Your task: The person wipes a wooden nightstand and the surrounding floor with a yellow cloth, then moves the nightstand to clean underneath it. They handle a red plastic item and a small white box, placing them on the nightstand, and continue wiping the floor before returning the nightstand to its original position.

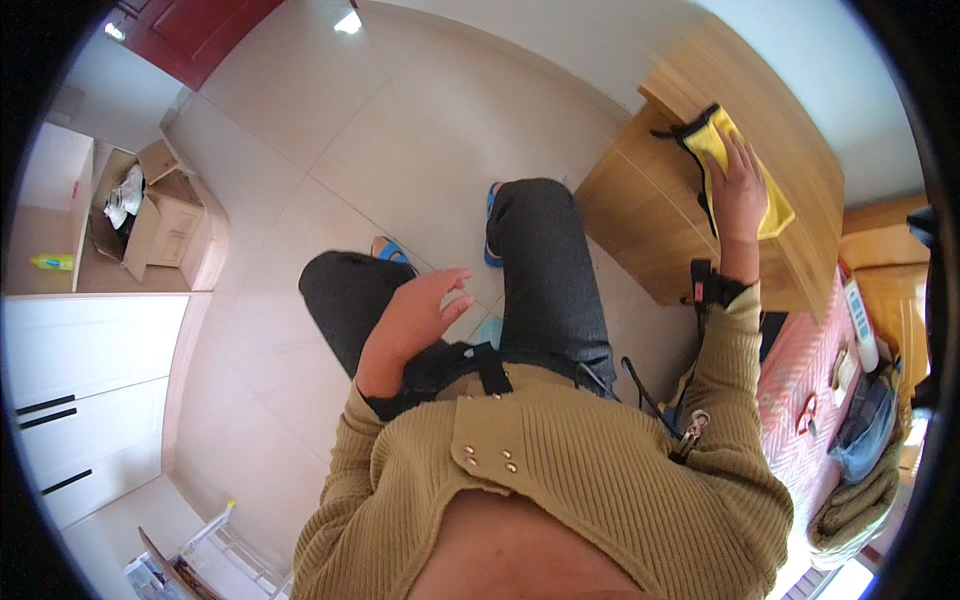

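On the wooden cabinet [800,160] at the right, my right hand [739,190] lies on a yellow cloth with black edging [775,213]. Its fingers are stretched out over the cloth and press it against the cabinet top. One black-edged side of the cloth hangs over the cabinet's near left edge. My left hand [420,310] hovers above my left thigh, holding nothing, with its fingers loosely bent and apart.
To the right is a bed with a pink cover [795,375], bearing folded clothes [865,440] and a white bottle [860,325]. An open cardboard box [175,235] sits in a shelf at the left, above white drawers [100,430]. A red door [190,40] stands far left.
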`<act>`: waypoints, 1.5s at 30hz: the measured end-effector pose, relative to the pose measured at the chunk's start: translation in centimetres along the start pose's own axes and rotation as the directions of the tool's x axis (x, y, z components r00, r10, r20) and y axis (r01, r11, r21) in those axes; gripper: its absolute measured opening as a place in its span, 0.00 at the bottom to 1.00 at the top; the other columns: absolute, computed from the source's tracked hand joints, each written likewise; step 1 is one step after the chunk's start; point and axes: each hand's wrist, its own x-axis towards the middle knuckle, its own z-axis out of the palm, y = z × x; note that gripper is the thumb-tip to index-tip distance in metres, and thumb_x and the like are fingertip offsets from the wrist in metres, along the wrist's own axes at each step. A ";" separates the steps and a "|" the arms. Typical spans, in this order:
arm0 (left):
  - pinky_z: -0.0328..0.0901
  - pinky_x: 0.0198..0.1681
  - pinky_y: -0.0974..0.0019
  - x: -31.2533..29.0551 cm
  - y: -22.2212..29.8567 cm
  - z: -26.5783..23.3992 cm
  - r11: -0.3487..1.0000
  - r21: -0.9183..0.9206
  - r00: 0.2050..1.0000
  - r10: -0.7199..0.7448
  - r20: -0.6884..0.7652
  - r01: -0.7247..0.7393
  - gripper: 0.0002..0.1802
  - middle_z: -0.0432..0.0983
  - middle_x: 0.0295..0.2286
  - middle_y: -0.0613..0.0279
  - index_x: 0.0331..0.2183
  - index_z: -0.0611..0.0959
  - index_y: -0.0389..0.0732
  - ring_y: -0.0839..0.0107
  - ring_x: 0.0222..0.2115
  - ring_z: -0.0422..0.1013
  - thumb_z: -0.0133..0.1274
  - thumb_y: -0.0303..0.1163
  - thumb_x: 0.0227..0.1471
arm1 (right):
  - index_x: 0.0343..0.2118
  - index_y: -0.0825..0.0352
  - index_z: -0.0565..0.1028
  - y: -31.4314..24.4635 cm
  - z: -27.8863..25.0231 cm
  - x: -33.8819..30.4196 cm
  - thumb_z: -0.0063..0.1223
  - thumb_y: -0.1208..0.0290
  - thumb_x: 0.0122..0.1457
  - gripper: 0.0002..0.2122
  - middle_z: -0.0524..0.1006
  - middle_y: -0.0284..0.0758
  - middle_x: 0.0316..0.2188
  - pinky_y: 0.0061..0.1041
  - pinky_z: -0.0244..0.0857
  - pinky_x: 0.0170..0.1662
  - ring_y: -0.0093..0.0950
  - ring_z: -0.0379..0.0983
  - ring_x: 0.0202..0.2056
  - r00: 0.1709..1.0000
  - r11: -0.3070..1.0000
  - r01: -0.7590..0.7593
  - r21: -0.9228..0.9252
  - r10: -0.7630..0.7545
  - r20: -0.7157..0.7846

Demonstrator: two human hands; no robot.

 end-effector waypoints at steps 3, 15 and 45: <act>0.64 0.37 0.64 0.0 -1.7 -1.2 1.000 0.019 1.000 -0.002 -0.006 0.002 0.19 0.74 0.33 0.54 0.40 0.75 0.39 0.60 0.34 0.70 0.53 0.36 0.46 | 0.45 0.56 0.70 -3.3 -1.0 1.0 0.52 0.62 0.51 0.17 0.73 0.37 0.40 0.30 0.65 0.41 0.37 0.70 0.41 0.940 0.932 -0.332 0.144 0.315 0.129; 0.64 0.38 0.61 15.5 -17.4 -12.8 0.989 0.120 0.891 -0.131 0.436 0.087 0.17 0.74 0.33 0.54 0.38 0.76 0.38 0.58 0.35 0.70 0.52 0.36 0.46 | 0.42 0.69 0.69 -28.3 24.1 13.4 0.46 0.57 0.57 0.19 0.73 0.33 0.28 0.22 0.63 0.33 0.22 0.69 0.28 0.512 0.104 -0.781 0.616 -0.459 0.726; 0.41 0.56 0.46 47.0 -54.6 8.1 0.533 0.817 0.675 -0.688 0.265 0.223 0.70 0.41 0.50 0.19 0.49 0.45 0.11 0.33 0.55 0.38 0.60 0.62 0.27 | 0.46 0.70 0.66 -17.8 61.3 -5.1 0.49 0.80 0.46 0.20 0.63 0.44 0.50 0.33 0.53 0.54 0.41 0.58 0.51 0.710 0.769 -0.542 0.340 0.202 0.674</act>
